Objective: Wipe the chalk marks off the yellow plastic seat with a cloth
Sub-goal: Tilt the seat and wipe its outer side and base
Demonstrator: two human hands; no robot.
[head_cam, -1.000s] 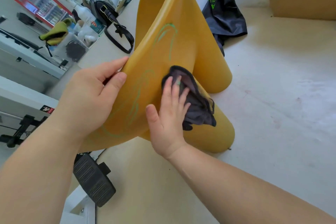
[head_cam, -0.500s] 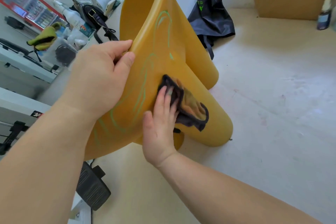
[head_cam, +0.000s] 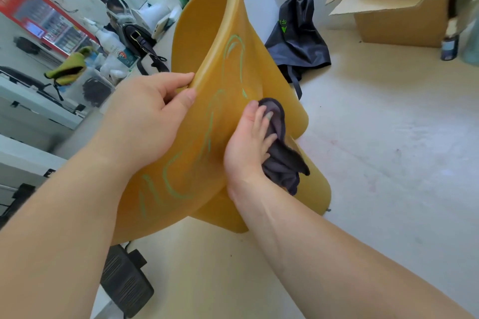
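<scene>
We observe the yellow seat (head_cam: pixel 207 72) tipped up on edge on a pale surface (head_cam: pixel 388 163). Its broad curved face is turned toward the camera and its lower lobes touch the surface. Green chalk marks (head_cam: pixel 171 184) run over this face: long curved lines at the lower left, a narrow loop near the top, and a short stroke just above the cloth.

Left hand (head_cam: pixel 145 122): we find it gripping the left rim of the seat. The fingers are curled over the rim to the far side, and the thumb lies on the marked face.

Right hand (head_cam: pixel 248 147): we find it laid over a dark cloth (head_cam: pixel 282 160), pressing the cloth against the seat just to the right of the chalk lines. The fingers (head_cam: pixel 261 124) are spread and nearly straight on top of the cloth and do not close around it. The cloth is bunched, and its loose folds hang out to the right of the wrist.

Surroundings: a dark bag (head_cam: pixel 298 41) with a green print lies on the pale surface behind the seat. An open cardboard box (head_cam: pixel 394 23) stands farther back at the upper right. A black ribbed block (head_cam: pixel 124 285) sits below the seat's lower edge, beside the left forearm. At the far left we note a cluttered bench and a red-framed panel (head_cam: pixel 39 15) on the wall.
</scene>
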